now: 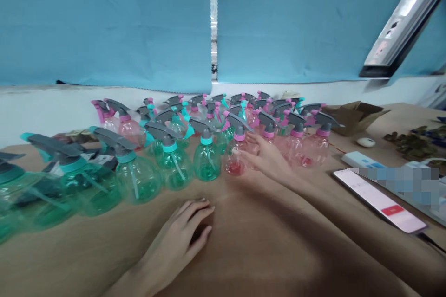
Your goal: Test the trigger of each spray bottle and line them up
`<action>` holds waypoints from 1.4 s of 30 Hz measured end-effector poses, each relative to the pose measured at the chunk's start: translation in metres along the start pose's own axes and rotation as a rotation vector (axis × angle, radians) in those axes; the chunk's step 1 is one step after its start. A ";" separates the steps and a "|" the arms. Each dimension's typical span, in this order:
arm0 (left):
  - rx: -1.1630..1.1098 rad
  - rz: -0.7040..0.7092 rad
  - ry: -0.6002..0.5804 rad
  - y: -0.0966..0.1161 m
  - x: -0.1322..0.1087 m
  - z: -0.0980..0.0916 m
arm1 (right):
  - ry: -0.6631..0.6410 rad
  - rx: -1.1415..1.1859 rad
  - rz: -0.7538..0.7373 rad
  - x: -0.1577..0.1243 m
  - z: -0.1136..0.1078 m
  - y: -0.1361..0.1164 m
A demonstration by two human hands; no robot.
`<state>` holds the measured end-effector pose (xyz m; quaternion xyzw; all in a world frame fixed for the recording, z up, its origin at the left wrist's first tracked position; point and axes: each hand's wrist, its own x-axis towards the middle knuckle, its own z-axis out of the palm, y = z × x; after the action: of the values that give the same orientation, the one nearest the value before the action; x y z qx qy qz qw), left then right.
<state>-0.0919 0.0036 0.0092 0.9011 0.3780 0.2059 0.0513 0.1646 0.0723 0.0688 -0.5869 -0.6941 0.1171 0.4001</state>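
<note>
My right hand (268,155) reaches to the front row of spray bottles, its thumb and fingers around the right side of a pink spray bottle (235,164). That bottle stands upright, with a grey and pink trigger head. Left of it is a green spray bottle (206,162) with a turquoise collar; more green ones curve toward the left edge. More pink spray bottles (318,146) stand right of my right hand. My left hand (177,236) rests on the brown tabletop (251,241), palm down, fingers loosely stretched and holding nothing.
Several more pink and green bottles crowd behind the front row, against a white wall with blue sheeting (313,18). To the right lie a phone (379,199), a white power strip (364,160), a white oval object (365,142) and an open brown paper bag (355,118).
</note>
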 end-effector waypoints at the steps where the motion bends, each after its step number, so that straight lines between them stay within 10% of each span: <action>1: -0.002 0.000 0.013 0.000 0.000 0.000 | 0.004 -0.010 -0.024 0.003 0.005 -0.001; 9: -0.090 -0.091 0.094 0.015 0.006 -0.006 | 0.027 -0.182 0.000 0.009 0.023 -0.001; 19: -0.313 -0.245 0.153 0.056 0.028 0.024 | -0.045 -0.318 -0.183 -0.068 -0.027 -0.025; 31: -0.543 -0.178 0.013 0.104 0.050 0.040 | -0.168 0.407 -0.223 -0.079 -0.054 0.001; 42: -0.436 -0.167 -0.049 0.103 0.065 0.042 | -0.102 0.446 -0.132 -0.069 -0.039 0.014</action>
<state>0.0345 -0.0206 0.0179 0.8390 0.3967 0.2557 0.2707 0.2017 0.0012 0.0564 -0.4307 -0.7071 0.2709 0.4910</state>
